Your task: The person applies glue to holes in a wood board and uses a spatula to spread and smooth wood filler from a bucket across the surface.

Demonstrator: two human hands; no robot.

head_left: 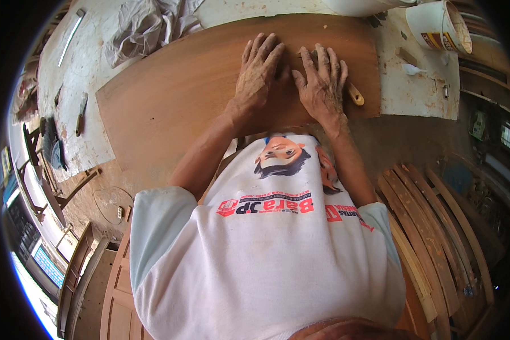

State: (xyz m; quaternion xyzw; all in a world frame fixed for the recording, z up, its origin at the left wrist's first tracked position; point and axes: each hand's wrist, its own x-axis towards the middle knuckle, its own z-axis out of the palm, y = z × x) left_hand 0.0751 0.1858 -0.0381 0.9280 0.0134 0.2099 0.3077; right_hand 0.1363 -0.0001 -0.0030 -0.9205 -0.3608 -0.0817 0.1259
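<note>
A wide brown wooden board (170, 107) lies across the worktable before me. My left hand (258, 73) rests flat on it, fingers stretched forward and slightly apart. Beside it, my right hand (323, 85) also lies palm down with its fingers spread. A tool's yellowish wooden handle (355, 94) sticks out from beneath the right hand; the rest of that tool is mostly covered, so its kind is unclear. Both hands look dusty.
A crumpled grey cloth (144, 31) lies beyond the board. At the far right a white bucket (436, 27) stands near a small white plastic piece (413, 69). A handled tool (81, 113) is on the table's left side. Wooden strips (430, 226) stand at my right.
</note>
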